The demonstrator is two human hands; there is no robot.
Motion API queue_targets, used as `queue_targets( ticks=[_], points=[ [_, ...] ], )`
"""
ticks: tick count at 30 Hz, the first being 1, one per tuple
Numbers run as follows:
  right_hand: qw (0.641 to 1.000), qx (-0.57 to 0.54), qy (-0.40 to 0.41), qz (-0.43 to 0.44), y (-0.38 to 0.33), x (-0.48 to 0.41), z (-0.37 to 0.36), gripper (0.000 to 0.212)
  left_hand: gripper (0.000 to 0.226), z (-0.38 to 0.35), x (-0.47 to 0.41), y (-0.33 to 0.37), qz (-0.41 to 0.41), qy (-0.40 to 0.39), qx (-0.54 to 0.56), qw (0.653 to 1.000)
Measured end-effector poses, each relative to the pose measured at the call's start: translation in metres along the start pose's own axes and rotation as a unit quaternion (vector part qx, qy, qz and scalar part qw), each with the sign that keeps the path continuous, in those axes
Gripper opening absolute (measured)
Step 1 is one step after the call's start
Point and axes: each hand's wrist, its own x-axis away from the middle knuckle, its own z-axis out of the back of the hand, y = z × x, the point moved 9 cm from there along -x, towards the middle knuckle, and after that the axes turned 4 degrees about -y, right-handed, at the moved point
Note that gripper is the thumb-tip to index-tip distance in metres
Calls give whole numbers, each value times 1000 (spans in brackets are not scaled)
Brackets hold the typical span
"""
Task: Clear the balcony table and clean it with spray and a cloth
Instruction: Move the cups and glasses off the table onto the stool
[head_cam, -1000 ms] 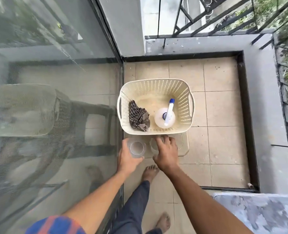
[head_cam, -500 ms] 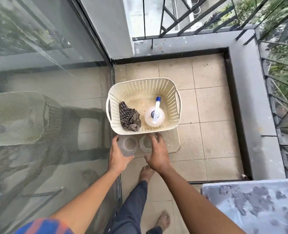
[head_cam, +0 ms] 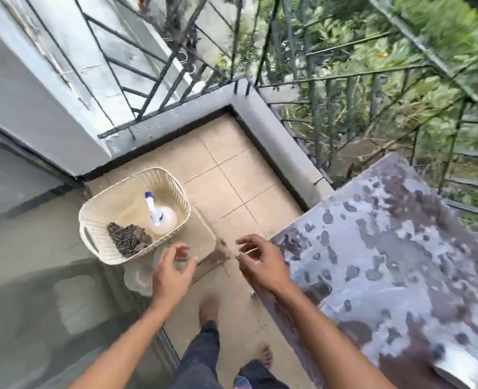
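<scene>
A person seen from above, with both forearms bare and no sleeves, watch or rings visible on the left hand (head_cam: pixel 172 272) or the right hand (head_cam: pixel 263 261). The legs wear dark blue-grey trousers (head_cam: pixel 201 357). Both feet are bare, blurred at the picture's lower middle.

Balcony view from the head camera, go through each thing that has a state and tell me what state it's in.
Basket: on the floor, upright, open-topped.
Spray bottle: standing in the basket, nozzle on.
Cloth: crumpled in the basket, beside the bottle.
Clear glass: on the floor beside the basket, looks empty.
Table: top blotchy and stained.
Left hand: open, empty.
Right hand: open, empty.
</scene>
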Motion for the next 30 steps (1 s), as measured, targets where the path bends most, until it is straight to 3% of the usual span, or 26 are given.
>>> queue_targets(
  ticks=[2, 5, 9, 13, 17, 20, 25, 30],
  points=[
    [998, -22, 62, -15, 25, 39, 46, 20, 21, -31, -1, 45, -47, -53, -27, 997],
    [982, -63, 166, -61, 82, 105, 108, 16, 28, -86, 9, 116, -137, -133, -37, 981],
    [939, -104, 296, -142, 173, 215, 175, 24, 31, -184, 49, 182, -236, -254, -92, 934],
    [893, -118, 393, -185, 245, 309, 223, 23, 16, -276, 118, 220, -290, -357, -111, 881],
    [823, -145, 497, -234, 314, 387, 266, 25, 35, -368, 203, 246, -361, -434, -155, 811],
    [796, -158, 529, -248, 349, 414, 288, 41, 63, -420, 250, 250, -350, -454, -207, 793],
    [862, -68, 432, -257, 379, 401, 314, 75, 82, -469, 310, 259, -310, -446, -284, 790],
    [911, 33, 330, -245, 381, 369, 325, 91, 83, -488, 333, 258, -225, -413, -301, 829]
  ],
)
